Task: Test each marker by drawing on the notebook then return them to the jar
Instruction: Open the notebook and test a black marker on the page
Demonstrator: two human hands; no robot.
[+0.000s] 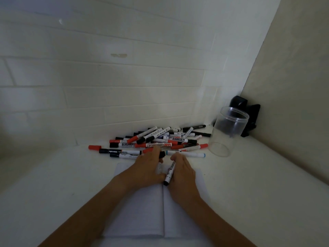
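Note:
An open white notebook lies on the counter in front of me. Beyond it sits a pile of several whiteboard markers with black, red and blue caps. A clear empty plastic jar stands upright to the right of the pile. My right hand grips a white marker with black ends, held lengthwise over the top of the notebook. My left hand reaches to the near edge of the pile, its fingertips on a black marker cap; whether it holds the cap is hidden.
A white tiled wall rises behind the pile and a beige wall closes the right side. A black object sits in the corner behind the jar. One loose red cap lies left of the pile.

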